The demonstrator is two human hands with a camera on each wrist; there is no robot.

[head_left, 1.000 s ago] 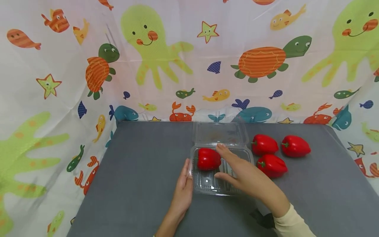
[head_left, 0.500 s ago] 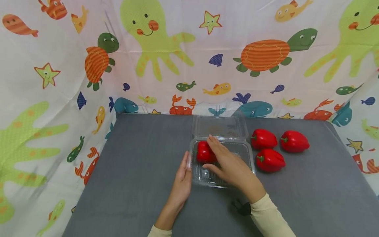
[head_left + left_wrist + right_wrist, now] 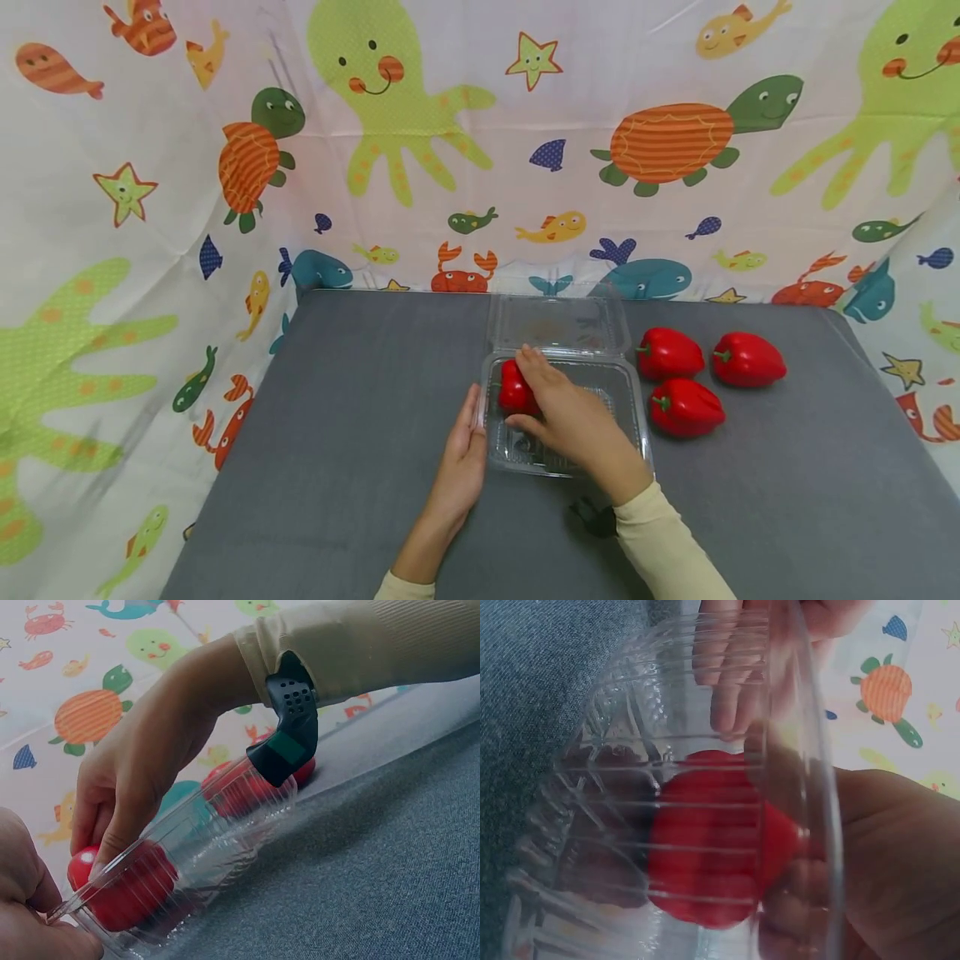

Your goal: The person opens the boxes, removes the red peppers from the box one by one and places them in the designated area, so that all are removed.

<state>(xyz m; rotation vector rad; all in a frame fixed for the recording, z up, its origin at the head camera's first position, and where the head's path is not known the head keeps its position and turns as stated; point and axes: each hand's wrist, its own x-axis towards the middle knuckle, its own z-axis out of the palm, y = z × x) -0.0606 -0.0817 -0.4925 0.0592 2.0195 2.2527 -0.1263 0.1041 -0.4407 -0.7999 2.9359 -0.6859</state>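
Note:
A clear plastic container (image 3: 643,417) lies on the grey table with its hinged lid (image 3: 557,323) folded back. One red bell pepper (image 3: 514,392) is inside, at the container's left end. My right hand (image 3: 573,425) reaches in from above and grips it, the thumb on one side and the fingers on the other. The right wrist view shows this pepper (image 3: 705,847) through the ribbed wall, partly covered by the fingers. At the container's left side is my left hand (image 3: 459,462). In the left wrist view, this left hand (image 3: 30,907) pinches the rim.
Right of the container, three more red bell peppers lie close together: a near one (image 3: 687,407), a back one (image 3: 670,354) and a far-right one (image 3: 748,360). A curtain (image 3: 420,150) printed with sea animals rises behind the table. A black device (image 3: 289,727) is strapped to the right wrist.
My right hand has moved left over the container and closed round the pepper inside. The left hand stays at the container's left side. The head view has tilted slightly.

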